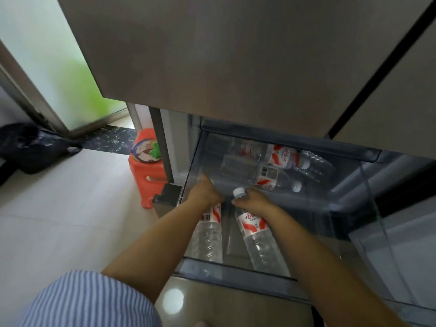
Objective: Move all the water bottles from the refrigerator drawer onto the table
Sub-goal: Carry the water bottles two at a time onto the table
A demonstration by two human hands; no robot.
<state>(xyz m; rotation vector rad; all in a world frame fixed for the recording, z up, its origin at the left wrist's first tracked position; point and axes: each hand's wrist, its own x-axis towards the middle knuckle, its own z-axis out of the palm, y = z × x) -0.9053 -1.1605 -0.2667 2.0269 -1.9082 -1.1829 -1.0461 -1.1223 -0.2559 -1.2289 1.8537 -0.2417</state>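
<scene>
Lifting two bottles at once risks a slip: each hand grips near the neck, and the wet-looking plastic could slide or knock the drawer's front rim [236,271]. Nearest that rim, the left bottle [208,234] and right bottle [258,237] point their bases toward the person. Just beyond, the left hand [205,191] and right hand [253,200] reach in with both forearms extended, fingers curled round the bottle tops, the right one's white cap [238,192] showing. Farthest from the rim, two more bottles [278,167] lie on their sides. No surface is visible.
</scene>
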